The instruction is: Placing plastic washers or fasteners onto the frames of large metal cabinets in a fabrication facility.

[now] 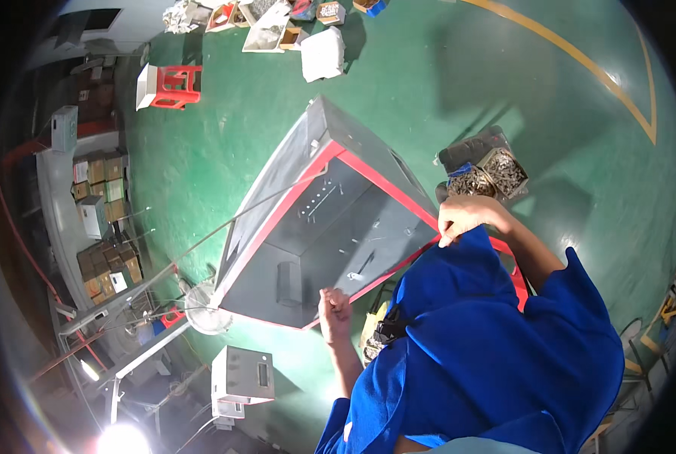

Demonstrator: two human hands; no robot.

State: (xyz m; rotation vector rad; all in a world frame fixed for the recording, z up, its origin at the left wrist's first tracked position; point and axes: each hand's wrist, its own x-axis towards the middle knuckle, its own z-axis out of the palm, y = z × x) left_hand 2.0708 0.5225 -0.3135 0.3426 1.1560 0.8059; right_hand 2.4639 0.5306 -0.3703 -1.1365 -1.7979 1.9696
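Observation:
A large grey metal cabinet (307, 227), open toward me and edged in red, lies tilted in the middle of the view. Holes and small fittings show on its inner panel. My left hand (335, 314) is raised by the cabinet's near red edge, its fingers curled in; whatever may be in them is too small to make out. At the cabinet's right corner, my right hand (463, 218) is closed with fingertips pressed together beside the red edge. What those fingers hold, if anything, is hidden. Blue clothing (489, 325) covers much of the lower right.
Bins of small metal parts (497, 174) stand past my right hand. A red stool (177, 87) is at the far left. Boxes and bags (277, 26) line the far floor. A round fan (208, 309) and a grey metal box (242, 374) stand left; a thin rod (239, 212) crosses the cabinet.

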